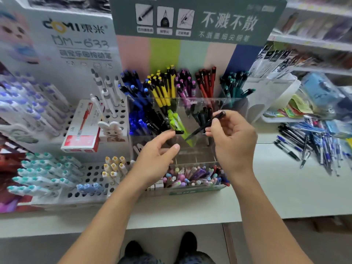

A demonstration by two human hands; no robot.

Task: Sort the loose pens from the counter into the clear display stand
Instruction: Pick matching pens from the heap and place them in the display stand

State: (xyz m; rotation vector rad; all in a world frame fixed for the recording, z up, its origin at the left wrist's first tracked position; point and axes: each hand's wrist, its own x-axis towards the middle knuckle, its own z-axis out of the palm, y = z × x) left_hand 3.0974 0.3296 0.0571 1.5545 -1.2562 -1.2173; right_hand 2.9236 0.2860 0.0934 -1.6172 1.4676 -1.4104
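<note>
My right hand [230,141] pinches a black pen [204,126] that slants over the clear display stand [190,149], tip pointing down to the left. My left hand [158,155] holds a small black cap [179,132] between thumb and forefinger, just left of the pen's tip. The stand's back compartments hold blue, yellow, purple, red and teal pens; the middle row holds blue and black pens and a green box. A heap of loose pens [314,145] lies on the white counter [285,187] to the right.
White perforated racks [91,176] with capped pens stand at the left, with a red and white pen box [83,128] on them. A low tray of pastel pens [194,178] sits in front of the stand. Packaged goods [314,96] crowd the right shelf.
</note>
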